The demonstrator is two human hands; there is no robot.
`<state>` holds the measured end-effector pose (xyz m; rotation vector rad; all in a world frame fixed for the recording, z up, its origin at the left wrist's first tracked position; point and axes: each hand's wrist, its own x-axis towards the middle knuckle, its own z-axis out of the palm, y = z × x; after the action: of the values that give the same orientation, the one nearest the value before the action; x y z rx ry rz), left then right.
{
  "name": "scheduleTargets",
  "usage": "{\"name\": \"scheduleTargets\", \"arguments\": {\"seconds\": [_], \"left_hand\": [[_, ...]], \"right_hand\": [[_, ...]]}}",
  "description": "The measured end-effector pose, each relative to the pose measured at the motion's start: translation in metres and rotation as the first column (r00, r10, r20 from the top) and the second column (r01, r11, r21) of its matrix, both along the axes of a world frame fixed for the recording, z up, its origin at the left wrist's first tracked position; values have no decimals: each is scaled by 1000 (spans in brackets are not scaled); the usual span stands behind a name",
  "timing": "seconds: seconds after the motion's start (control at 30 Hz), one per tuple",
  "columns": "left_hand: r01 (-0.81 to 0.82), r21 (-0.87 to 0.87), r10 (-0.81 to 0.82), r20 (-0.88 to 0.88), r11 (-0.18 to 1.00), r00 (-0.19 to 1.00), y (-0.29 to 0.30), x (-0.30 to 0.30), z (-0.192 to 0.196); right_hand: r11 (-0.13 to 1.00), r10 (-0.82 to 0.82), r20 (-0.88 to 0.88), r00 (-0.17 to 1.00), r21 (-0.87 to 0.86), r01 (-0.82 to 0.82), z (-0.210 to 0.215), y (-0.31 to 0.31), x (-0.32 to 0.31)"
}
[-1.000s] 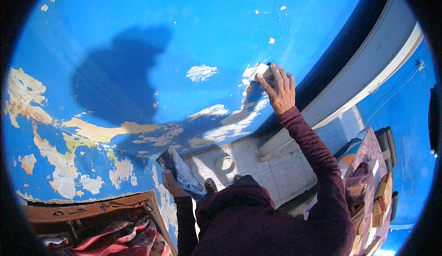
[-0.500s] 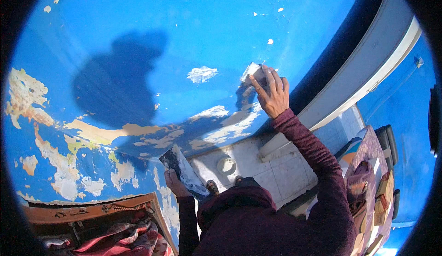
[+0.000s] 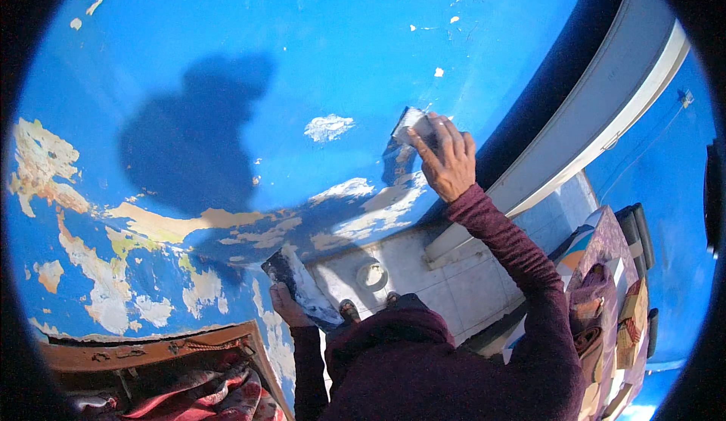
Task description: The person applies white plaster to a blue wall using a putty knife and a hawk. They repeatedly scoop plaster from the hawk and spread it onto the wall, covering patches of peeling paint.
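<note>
My right hand (image 3: 448, 165) is raised to the blue wall (image 3: 318, 65), its fingers pressed over a flat putty knife (image 3: 409, 121) whose broad blade is smeared white. The blade lies at or very near the wall, right of a white filled patch (image 3: 329, 127); whether its edge touches I cannot tell. Low on the left, my left hand (image 3: 288, 305) grips a dark flat plate (image 3: 306, 288) by its side. White putty covers much of that plate's face, and the plate is tilted.
Peeling paint (image 3: 162, 220) runs along the lower wall. A white round container (image 3: 372, 276) stands on the tiled floor near my feet. A white door-like panel (image 3: 582, 118) rises at right, above a cloth-covered pile (image 3: 597, 300). Red fabric (image 3: 200, 402) lies in a wooden-framed opening, lower left.
My right hand and the putty knife have shifted slightly down, and the blade's angle has changed, showing a dark upper edge. My left hand still holds the plate in nearly the same place.
</note>
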<state>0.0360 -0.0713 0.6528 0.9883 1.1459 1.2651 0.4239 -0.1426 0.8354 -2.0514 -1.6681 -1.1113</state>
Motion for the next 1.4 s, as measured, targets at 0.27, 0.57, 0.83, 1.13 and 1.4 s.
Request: {"name": "scheduleTargets", "arguments": {"seconds": [0.27,0.57,0.83,1.13,1.4], "left_hand": [[12,80,-11,-10,997,1000,6,-3,-21],[35,57,-35,7,998,999,2,1,-10],[69,79,-73,47,994,996,0,18,3],[107,339,5,-311,935,950,7,79,35],[150,273,-156,1,950,988,-1,108,91]], "right_hand": [[999,-43,87,995,-21,45,-19,-10,22],[996,44,112,993,-80,-35,-6,-16,18],[990,-59,120,991,-118,73,-5,-30,45],[957,122,-935,333,22,-289,-18,-84,-78],[957,13,-885,465,-123,-262,2,-77,-166]]}}
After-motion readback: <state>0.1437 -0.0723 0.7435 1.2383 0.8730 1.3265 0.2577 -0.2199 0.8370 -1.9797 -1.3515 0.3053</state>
